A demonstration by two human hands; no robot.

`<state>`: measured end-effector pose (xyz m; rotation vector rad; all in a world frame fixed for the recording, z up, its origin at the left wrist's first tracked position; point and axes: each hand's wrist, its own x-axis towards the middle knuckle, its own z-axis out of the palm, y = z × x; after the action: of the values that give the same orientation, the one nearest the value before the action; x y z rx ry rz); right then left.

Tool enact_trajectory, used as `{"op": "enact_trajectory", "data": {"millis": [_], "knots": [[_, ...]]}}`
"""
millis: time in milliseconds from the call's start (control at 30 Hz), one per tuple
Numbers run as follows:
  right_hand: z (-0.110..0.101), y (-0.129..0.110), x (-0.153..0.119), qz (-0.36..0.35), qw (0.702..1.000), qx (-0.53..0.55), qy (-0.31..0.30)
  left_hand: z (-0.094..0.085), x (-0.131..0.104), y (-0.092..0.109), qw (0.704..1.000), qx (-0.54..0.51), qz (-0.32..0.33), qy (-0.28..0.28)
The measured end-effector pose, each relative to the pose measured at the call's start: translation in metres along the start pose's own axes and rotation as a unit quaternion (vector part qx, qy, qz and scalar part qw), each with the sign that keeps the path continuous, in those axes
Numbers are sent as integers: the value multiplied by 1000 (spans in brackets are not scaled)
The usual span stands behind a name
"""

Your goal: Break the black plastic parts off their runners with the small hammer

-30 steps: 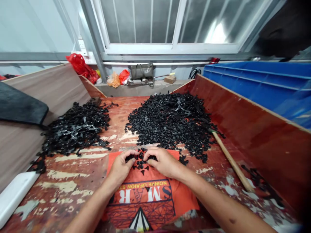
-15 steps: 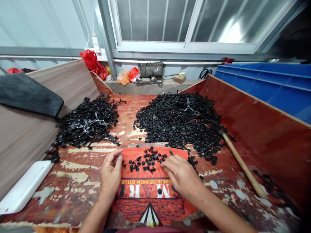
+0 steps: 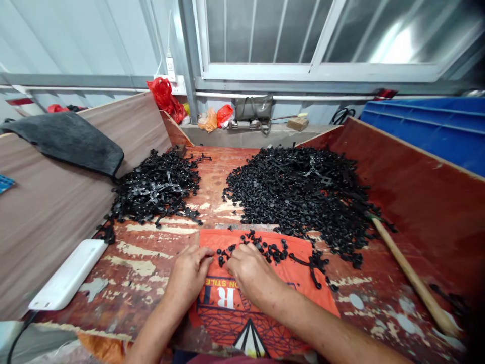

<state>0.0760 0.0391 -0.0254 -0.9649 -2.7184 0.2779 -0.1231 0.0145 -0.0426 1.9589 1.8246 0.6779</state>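
Worn red wooden tabletop [image 3: 151,283] lies beneath our bent-fingered left hand [image 3: 189,273] and right hand [image 3: 252,268], grips unclear to us, both near small black mushroom-shaped pieces [image 3: 278,253] on the printed orange cloth [image 3: 227,318]

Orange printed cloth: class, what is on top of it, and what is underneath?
Small black parts lie on the cloth, with the right hand over some. The tabletop shows around it; anything hidden directly beneath cannot be seen.

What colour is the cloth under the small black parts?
Orange-red, with dark, white and yellow print; head view.
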Motion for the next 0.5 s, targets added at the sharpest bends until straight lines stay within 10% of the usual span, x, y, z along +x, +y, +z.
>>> {"op": "enact_trajectory", "data": {"millis": [300,500], "knots": [[-13,3,2,-54,998,32,-12,-5,-7,1,990,-97,-78,-63],[-5,4,25,-73,997,20,6,-8,-2,7,992,19,-84,-93]]}}
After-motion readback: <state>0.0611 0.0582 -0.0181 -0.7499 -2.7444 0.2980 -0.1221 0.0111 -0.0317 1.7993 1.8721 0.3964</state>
